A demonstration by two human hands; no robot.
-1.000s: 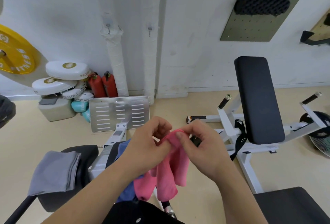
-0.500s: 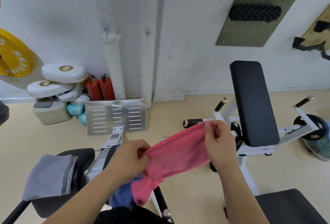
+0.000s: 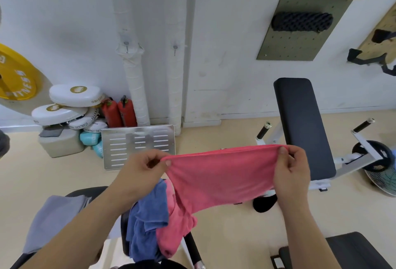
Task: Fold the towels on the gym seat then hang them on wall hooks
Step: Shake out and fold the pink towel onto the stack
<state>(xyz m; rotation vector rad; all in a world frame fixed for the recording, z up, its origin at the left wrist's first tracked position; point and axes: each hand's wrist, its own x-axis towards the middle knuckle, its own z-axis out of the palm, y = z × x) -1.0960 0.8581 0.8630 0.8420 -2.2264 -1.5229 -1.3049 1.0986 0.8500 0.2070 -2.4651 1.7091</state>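
Left hand [image 3: 142, 169] and right hand [image 3: 292, 167] each pinch 1 top corner of the pink towel [image 3: 218, 178], stretched between them above the blue towel [image 3: 147, 223] on the seat [image 3: 85, 191].

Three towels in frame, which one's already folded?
The grey towel, lying flat and squared on the seat pad at left. The pink towel is stretched between the left hand and right hand; the blue towel sits crumpled beneath it.

Single head-worn view, angled forward and down, close over hands [image 3: 141, 170]
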